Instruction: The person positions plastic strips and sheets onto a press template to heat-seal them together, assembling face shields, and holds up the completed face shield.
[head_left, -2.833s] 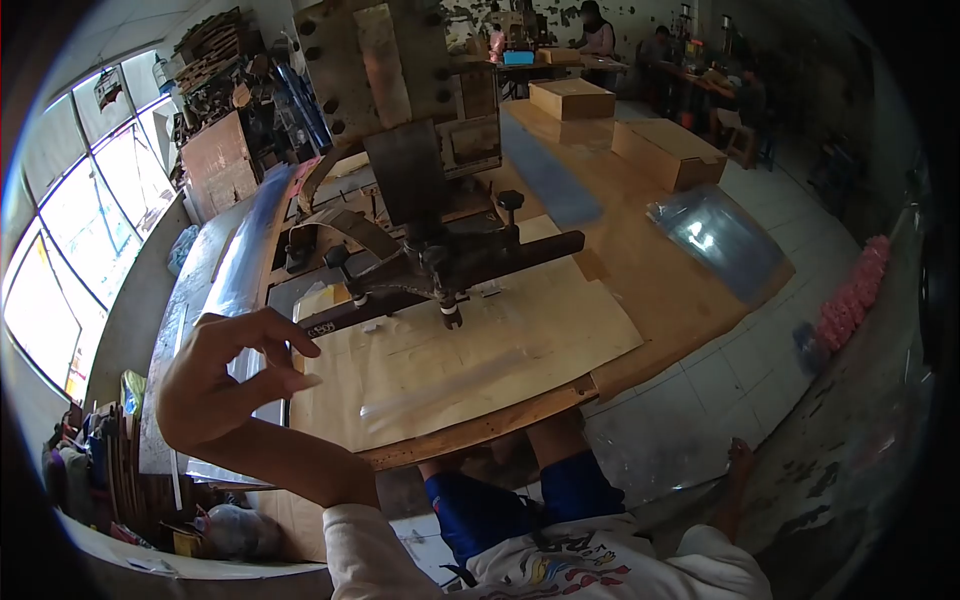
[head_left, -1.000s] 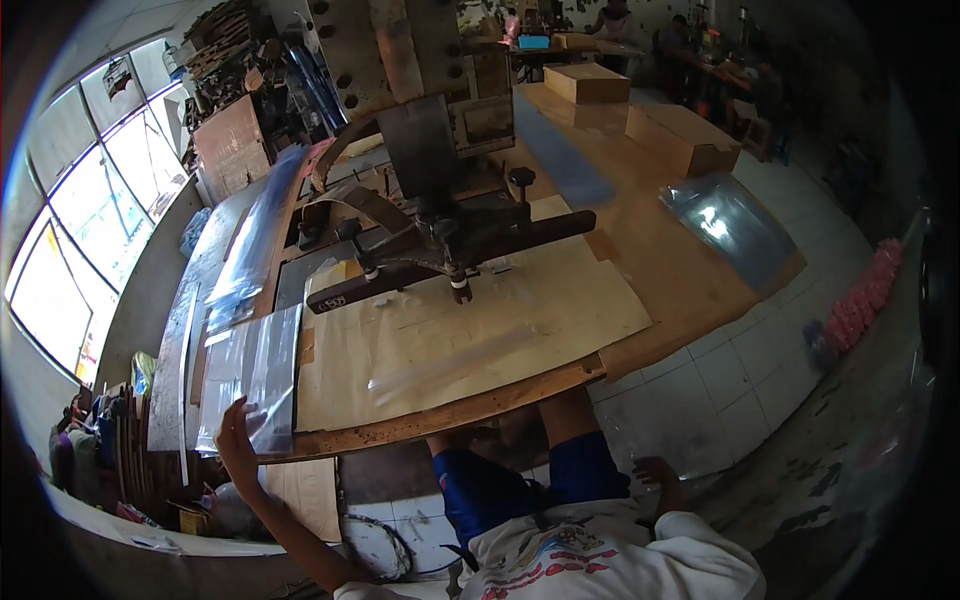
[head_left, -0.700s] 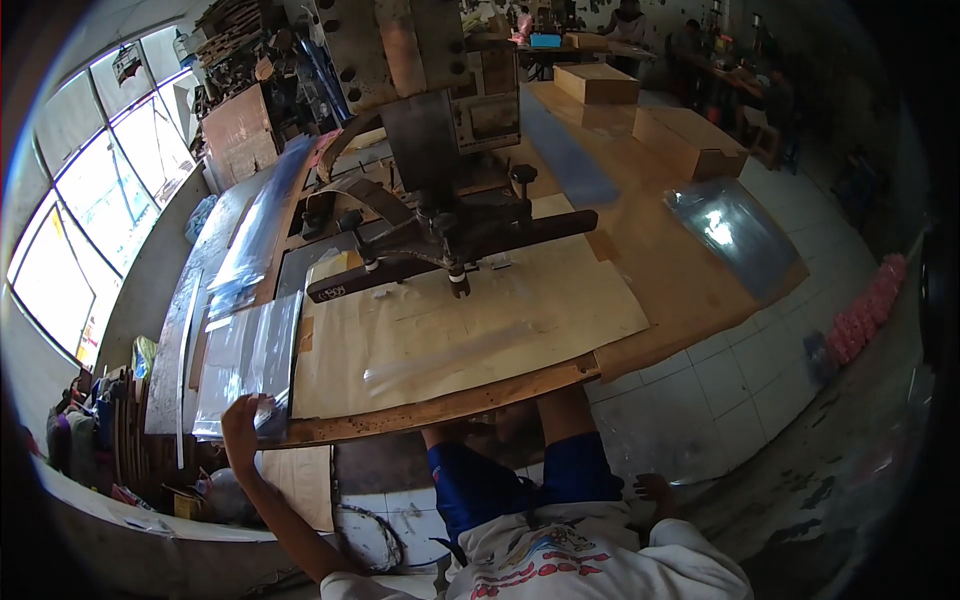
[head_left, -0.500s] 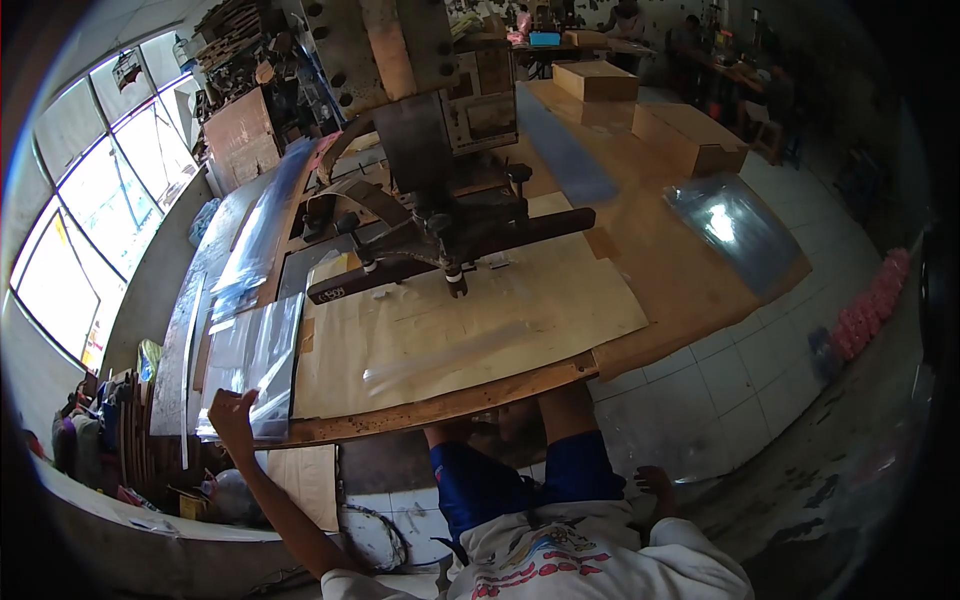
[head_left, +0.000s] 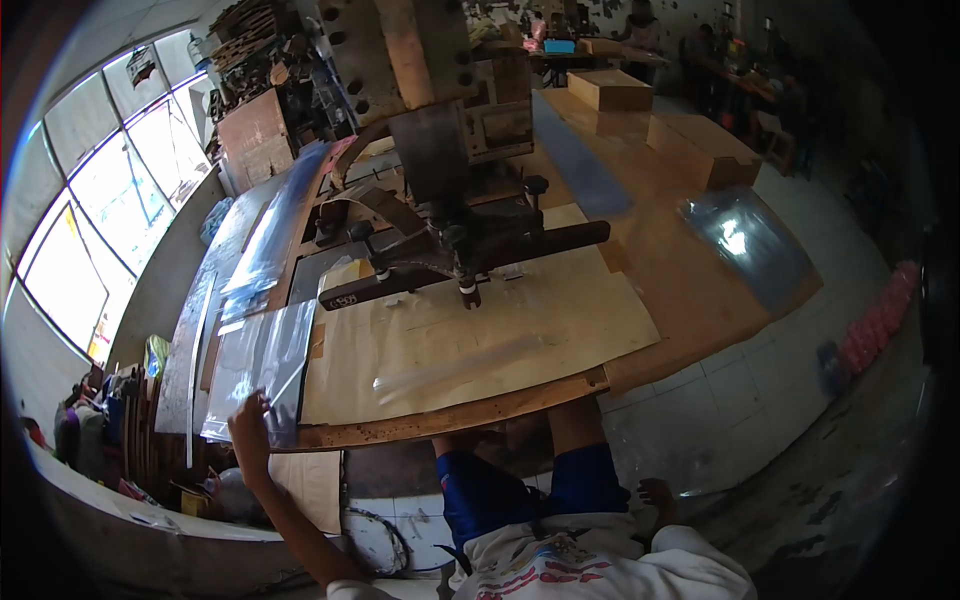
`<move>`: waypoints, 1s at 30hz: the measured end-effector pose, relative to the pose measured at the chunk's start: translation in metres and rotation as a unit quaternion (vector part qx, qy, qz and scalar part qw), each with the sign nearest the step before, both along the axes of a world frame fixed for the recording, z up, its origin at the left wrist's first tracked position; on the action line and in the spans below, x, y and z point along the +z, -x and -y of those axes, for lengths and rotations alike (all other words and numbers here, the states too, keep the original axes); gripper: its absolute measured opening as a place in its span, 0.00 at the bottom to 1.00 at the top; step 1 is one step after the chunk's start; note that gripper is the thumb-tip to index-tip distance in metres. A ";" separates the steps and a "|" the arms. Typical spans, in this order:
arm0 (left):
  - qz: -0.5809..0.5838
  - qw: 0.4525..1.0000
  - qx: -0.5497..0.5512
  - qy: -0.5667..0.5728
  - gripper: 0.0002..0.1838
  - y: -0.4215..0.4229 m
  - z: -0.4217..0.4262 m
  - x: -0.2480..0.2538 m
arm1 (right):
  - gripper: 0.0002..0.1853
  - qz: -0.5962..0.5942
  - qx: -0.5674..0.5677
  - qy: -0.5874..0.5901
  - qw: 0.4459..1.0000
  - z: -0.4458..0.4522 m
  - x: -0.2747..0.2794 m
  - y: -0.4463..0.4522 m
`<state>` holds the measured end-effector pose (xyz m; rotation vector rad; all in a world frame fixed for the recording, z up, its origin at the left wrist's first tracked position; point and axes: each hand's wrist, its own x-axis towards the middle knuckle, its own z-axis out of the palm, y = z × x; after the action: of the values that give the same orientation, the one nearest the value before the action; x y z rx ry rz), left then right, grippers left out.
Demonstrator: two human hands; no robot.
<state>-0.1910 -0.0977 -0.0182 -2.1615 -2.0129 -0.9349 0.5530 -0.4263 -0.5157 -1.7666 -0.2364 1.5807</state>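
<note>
My left hand (head_left: 250,430) is at the front edge of a stack of clear plastic sheets (head_left: 265,345) on the table's left side. Its fingers are pinched together on the plastic, and a pale raised edge runs up and right from them. My right hand (head_left: 656,497) hangs low beside my body, away from the table, its fingers apart and holding nothing. A dark metal press bar (head_left: 465,267) stands over a yellowish board (head_left: 480,350). On the board lies a narrow clear plastic strip (head_left: 455,367).
Long plastic sheets (head_left: 270,235) lie at the back left. Two cardboard boxes (head_left: 700,150) and a shiny plastic stack (head_left: 750,250) are on the right side of the table (head_left: 640,265). Other people sit or stand in the far background. Pink bundles (head_left: 880,320) are at the right.
My left hand came down from in front of the press to the left plastic stack and stays near its front edge, fingers shifting slightly. My right hand remains low. The view has shifted a little.
</note>
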 end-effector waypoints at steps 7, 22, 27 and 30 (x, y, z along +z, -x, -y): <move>-0.105 0.980 0.011 -0.171 0.11 -0.054 -0.023 0.027 | 0.17 0.133 -0.018 -0.063 0.989 -0.023 0.016 0.006; 0.011 0.989 -0.128 0.077 0.24 -0.167 -0.020 0.013 | 0.16 0.052 -0.030 -0.003 0.998 -0.003 0.014 0.006; -0.054 0.980 -0.189 -0.008 0.22 -0.192 -0.033 -0.003 | 0.16 0.077 -0.034 -0.014 0.996 -0.007 0.020 0.006; -0.076 0.971 -0.215 -0.077 0.21 -0.211 -0.047 -0.009 | 0.16 0.097 -0.032 -0.023 0.994 -0.013 0.029 0.008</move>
<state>0.0202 -0.0506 -0.0272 -2.5376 -1.3789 -0.8924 0.5455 -0.4135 -0.4869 -1.8737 -0.3046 1.3491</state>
